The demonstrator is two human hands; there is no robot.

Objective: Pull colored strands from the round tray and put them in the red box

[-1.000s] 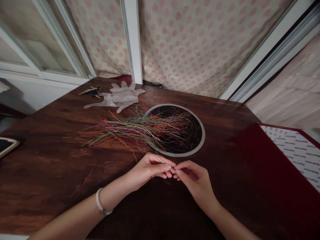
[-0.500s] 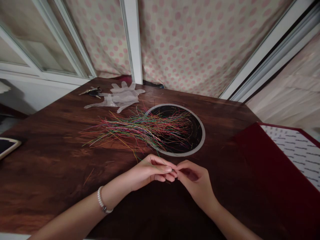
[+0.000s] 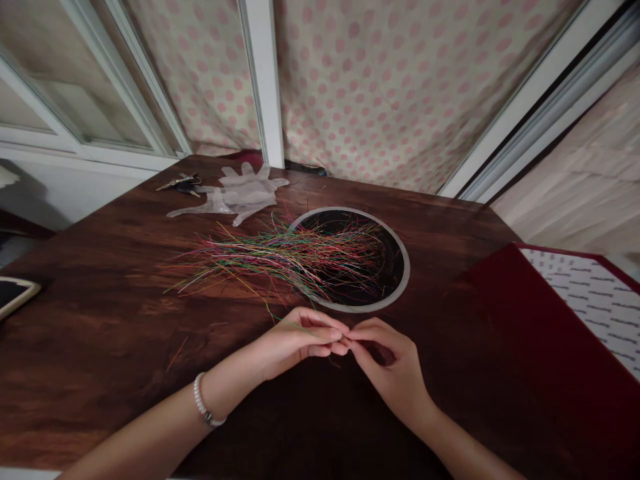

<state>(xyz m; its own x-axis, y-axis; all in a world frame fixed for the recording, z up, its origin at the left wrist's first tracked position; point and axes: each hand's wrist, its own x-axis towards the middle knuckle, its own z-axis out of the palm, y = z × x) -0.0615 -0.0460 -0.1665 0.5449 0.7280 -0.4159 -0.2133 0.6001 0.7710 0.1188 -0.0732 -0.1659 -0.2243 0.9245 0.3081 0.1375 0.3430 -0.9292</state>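
Observation:
My left hand, with a beaded bracelet at the wrist, is closed in a pinch between thumb and fingers. A thin green wire runs across it toward the fingertips. My right hand meets it there, thumb and index finger pinched together at the same spot; the bit between the tips is too small to see clearly. Just beyond the hands lies a loose bundle of thin multicoloured wires. Its right part rests on a round black mat with a grey rim.
A crumpled clear plastic glove and a bunch of keys lie at the back left. On the right is a dark red folder or box with a white printed inside. The corner of a pale-edged device shows at the left edge.
Both hands stay together, their fingertips shifted slightly left. The green wire across my left hand shows more clearly now. The bundle and other objects have not moved.

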